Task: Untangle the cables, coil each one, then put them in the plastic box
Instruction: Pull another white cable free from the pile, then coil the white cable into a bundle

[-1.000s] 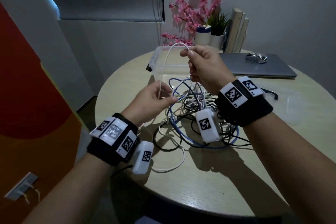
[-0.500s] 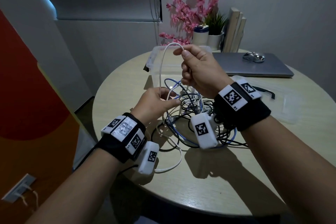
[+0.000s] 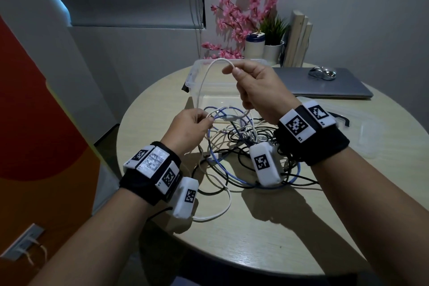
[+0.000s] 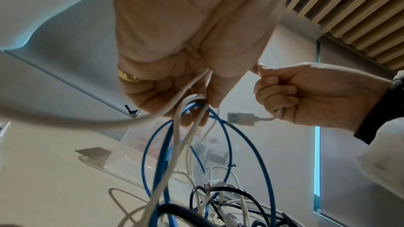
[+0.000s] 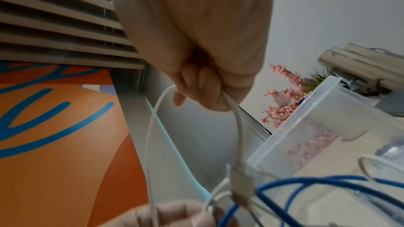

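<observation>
Above a round table point(image 3: 267, 227), my right hand point(image 3: 260, 90) pinches a white cable point(image 3: 204, 81) near its plug end, fingers curled round it, the plug point(image 4: 241, 118) dangling below the fist; my left hand point(image 3: 188, 127) pinches the same cable lower down, where it meets the tangle point(image 3: 232, 146), with blue strands caught between those fingers too. The white cable arches between the two hands, in front of the box point(image 3: 197, 69), which stands open just beyond the tangle.

The step, as I judge it, is freeing this one cable; it would go best drawn slowly upward with the right hand while the left holds the knot down and lets the line slip through; a hard tug would likely tighten the loops. I would shed the blue strands from the left fingers first, and follow the plug back through any loop it has crossed.

The white cable is thin, smooth and springy, holding a clean arc; the blue cable point(image 4: 227, 137) is round, glossy and stiffer, standing in wide hoops; the black cables point(image 3: 209, 169) lie flat and limp; the box is clear, thin-walled plastic with rounded corners and a lipped rim; the table is pale, matt wood grain.
</observation>
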